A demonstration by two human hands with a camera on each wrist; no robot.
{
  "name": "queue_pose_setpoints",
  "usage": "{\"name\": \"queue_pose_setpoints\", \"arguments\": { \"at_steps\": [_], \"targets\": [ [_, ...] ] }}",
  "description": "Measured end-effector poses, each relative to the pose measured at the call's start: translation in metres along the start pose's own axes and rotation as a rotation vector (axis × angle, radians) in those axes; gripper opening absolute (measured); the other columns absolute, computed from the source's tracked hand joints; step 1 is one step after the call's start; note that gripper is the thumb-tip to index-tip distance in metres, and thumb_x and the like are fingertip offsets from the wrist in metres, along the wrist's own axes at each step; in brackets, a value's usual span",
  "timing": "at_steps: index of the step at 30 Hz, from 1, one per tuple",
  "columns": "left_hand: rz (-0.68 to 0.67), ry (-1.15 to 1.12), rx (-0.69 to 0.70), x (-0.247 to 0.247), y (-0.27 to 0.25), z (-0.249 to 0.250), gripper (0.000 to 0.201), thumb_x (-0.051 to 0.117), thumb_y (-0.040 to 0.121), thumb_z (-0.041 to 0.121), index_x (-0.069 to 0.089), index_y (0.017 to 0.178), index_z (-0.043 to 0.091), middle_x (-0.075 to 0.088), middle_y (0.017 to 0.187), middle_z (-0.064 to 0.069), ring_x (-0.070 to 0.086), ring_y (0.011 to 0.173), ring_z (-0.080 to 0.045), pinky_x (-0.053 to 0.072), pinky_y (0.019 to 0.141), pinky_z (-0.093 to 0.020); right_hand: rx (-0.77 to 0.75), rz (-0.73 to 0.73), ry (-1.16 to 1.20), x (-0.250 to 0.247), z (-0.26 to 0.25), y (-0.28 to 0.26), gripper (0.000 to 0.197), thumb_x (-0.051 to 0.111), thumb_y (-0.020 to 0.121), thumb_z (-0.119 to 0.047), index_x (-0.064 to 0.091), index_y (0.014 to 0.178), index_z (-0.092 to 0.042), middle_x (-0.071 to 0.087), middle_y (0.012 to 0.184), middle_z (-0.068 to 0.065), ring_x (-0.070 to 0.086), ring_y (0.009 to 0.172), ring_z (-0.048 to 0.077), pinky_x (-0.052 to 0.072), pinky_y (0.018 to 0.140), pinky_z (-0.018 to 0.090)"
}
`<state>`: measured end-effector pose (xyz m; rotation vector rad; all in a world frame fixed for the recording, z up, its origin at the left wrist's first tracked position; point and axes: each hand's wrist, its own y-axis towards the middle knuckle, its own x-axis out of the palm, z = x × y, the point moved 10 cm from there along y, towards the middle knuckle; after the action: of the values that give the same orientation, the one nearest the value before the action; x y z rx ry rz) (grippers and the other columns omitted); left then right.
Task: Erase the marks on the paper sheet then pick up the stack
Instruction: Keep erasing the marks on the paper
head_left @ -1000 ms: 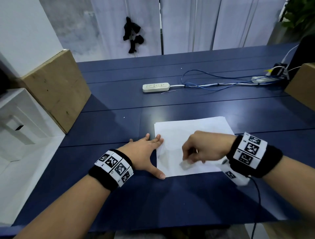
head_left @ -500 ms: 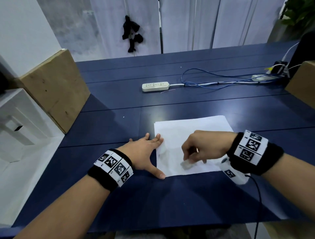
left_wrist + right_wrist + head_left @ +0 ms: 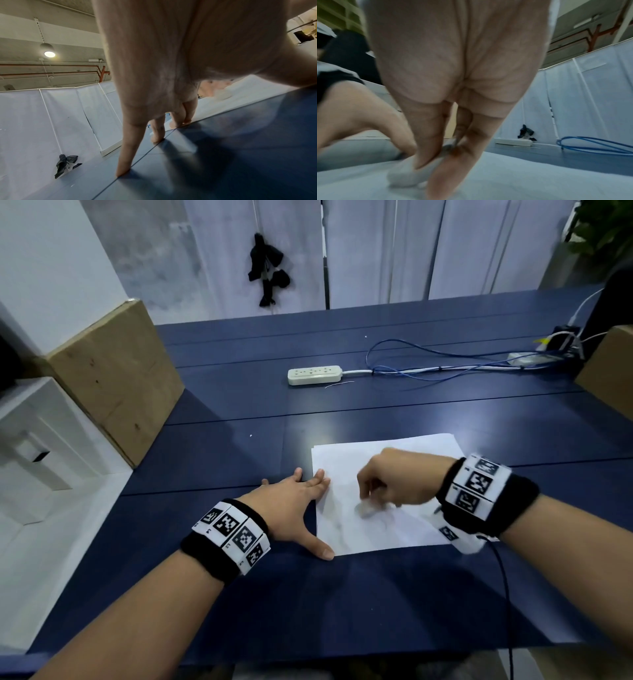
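Observation:
A white paper stack (image 3: pixel 407 529) lies on the blue table (image 3: pixel 239 419) in front of me, with faint grey marks on its top sheet. My right hand (image 3: pixel 394 484) pinches a white eraser (image 3: pixel 365 510) and presses it on the sheet near the middle; in the right wrist view the eraser (image 3: pixel 406 175) sits under my curled fingers (image 3: pixel 426 142). My left hand (image 3: pixel 291 508) lies flat with straight fingers, fingertips and thumb resting on the stack's left edge. In the left wrist view its fingers (image 3: pixel 130 142) touch the table, and the paper (image 3: pixel 240 97) shows beyond them.
A white power strip (image 3: pixel 314 375) with blue cables (image 3: pixel 445 364) lies at the back of the table. A cardboard box (image 3: pixel 113 378) stands at the left, another box (image 3: pixel 609 371) at the right edge. A white shelf unit (image 3: pixel 30 446) is further left.
My right hand with the eraser has shifted slightly up and right across the sheet in a rubbing motion. The left hand has stayed put on the paper's edge.

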<state>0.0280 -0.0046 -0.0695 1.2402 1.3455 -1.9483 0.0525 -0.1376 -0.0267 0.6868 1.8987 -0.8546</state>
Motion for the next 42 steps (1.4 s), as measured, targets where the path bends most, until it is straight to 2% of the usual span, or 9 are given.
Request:
{"name": "queue_pose_setpoints", "arguments": {
  "at_steps": [4,10,15,17,23,30,33,36,42],
  "targets": [
    [0.003,-0.006,-0.001,-0.001,-0.001,0.0,0.138,0.07,0.056,0.086,-0.004,0.159,0.032,-0.011,0.164,0.024,-0.011,0.153,-0.015,0.01,0.114,-0.073,0.091,0.146,-0.027,-0.022,0.014,0.009,0.021,0.069,0.089,-0.039,0.069,0.089,-0.018,0.063,0.067,-0.008,0.059,0.054,0.008,0.052,0.066,0.028],
    [0.008,0.0,0.003,0.0,-0.001,-0.001,0.139,0.069,0.056,0.087,-0.006,0.159,0.032,-0.012,0.163,0.024,-0.011,0.153,-0.015,0.011,0.114,-0.073,-0.003,-0.194,0.012,0.02,-0.008,-0.018,0.018,0.074,0.086,-0.043,0.069,0.085,-0.026,0.068,0.071,-0.009,0.069,0.06,0.013,0.048,0.056,0.017],
    [-0.001,0.001,-0.001,-0.001,-0.002,0.0,0.138,0.069,0.057,0.086,-0.005,0.159,0.033,-0.012,0.164,0.023,-0.011,0.153,-0.015,0.01,0.114,-0.073,0.081,0.106,-0.058,-0.02,0.019,0.005,0.022,0.07,0.087,-0.044,0.065,0.083,-0.023,0.065,0.067,-0.006,0.065,0.056,0.019,0.056,0.066,0.034],
    [-0.003,-0.002,0.0,0.0,-0.002,0.0,0.138,0.069,0.057,0.086,-0.006,0.159,0.033,-0.012,0.163,0.023,-0.012,0.153,-0.015,0.009,0.115,-0.072,0.095,0.135,-0.027,-0.022,0.026,0.003,0.022,0.068,0.088,-0.045,0.063,0.08,-0.025,0.066,0.067,-0.004,0.067,0.057,0.019,0.058,0.068,0.037],
    [-0.016,0.001,-0.001,0.001,0.0,0.0,0.138,0.069,0.057,0.086,-0.008,0.159,0.033,-0.014,0.163,0.024,-0.013,0.153,-0.015,0.009,0.115,-0.072,-0.011,-0.158,0.078,0.02,-0.001,-0.025,0.026,0.071,0.085,-0.051,0.068,0.086,-0.026,0.072,0.08,-0.003,0.069,0.06,0.014,0.057,0.066,0.028],
    [-0.007,0.006,0.0,-0.001,-0.001,0.001,0.138,0.07,0.057,0.085,-0.006,0.159,0.033,-0.012,0.164,0.022,-0.011,0.153,-0.016,0.01,0.114,-0.073,0.105,0.158,0.006,-0.024,0.026,0.0,0.021,0.071,0.087,-0.042,0.064,0.08,-0.023,0.064,0.067,-0.007,0.059,0.053,0.011,0.047,0.062,0.027],
    [-0.005,0.005,-0.003,0.0,0.0,-0.001,0.138,0.069,0.056,0.086,-0.006,0.159,0.033,-0.013,0.163,0.023,-0.011,0.153,-0.016,0.011,0.114,-0.073,0.029,-0.026,0.068,-0.002,0.012,-0.013,0.017,0.073,0.086,-0.039,0.07,0.084,-0.022,0.072,0.075,-0.003,0.068,0.059,0.016,0.057,0.064,0.03],
    [-0.01,0.011,-0.002,0.001,0.002,-0.001,0.139,0.069,0.056,0.087,-0.007,0.159,0.033,-0.014,0.163,0.023,-0.011,0.153,-0.016,0.011,0.114,-0.073,0.009,-0.165,0.073,0.017,0.004,-0.021,0.021,0.076,0.084,-0.044,0.071,0.087,-0.023,0.072,0.075,-0.003,0.07,0.064,0.017,0.056,0.063,0.024],
    [-0.014,0.002,-0.003,-0.001,-0.001,0.001,0.138,0.07,0.057,0.085,-0.007,0.159,0.034,-0.013,0.163,0.023,-0.012,0.153,-0.016,0.01,0.115,-0.072,0.108,0.16,0.002,-0.028,0.032,0.003,0.014,0.07,0.089,-0.038,0.068,0.086,-0.024,0.069,0.072,-0.005,0.063,0.058,0.013,0.053,0.067,0.029]
  ]
}}
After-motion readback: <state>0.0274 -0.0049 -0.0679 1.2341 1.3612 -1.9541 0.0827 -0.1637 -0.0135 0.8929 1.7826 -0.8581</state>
